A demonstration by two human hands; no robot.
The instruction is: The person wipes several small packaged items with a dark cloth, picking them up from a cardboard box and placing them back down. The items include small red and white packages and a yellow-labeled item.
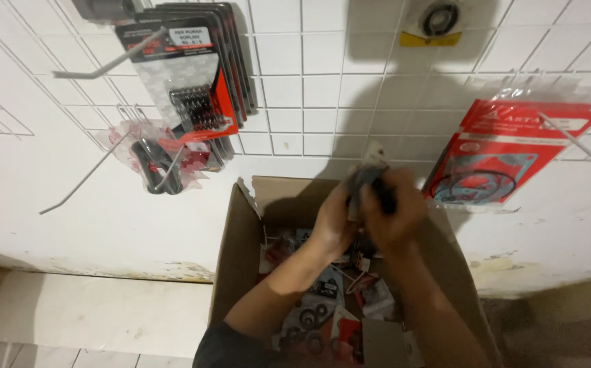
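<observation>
Both my hands are raised over an open cardboard box (237, 252) and hold the same small stack of flat packets (367, 178), blurred by motion. My left hand (336, 221) grips the stack from the left and below. From the right, my right hand (394, 211) closes over it. The packets look grey and dark with a pale top edge. Inside the box lie several more small clear packets (322, 310) with black rings and red cards.
A white wire grid (309, 82) covers the tiled wall behind the box. Hanging on its hooks are black and red blister packs of springs (193, 75), bagged dark parts (156, 163), a red gasket packet (496, 153) and a ring packet (435, 20). Bare metal hooks (84, 180) jut out at left.
</observation>
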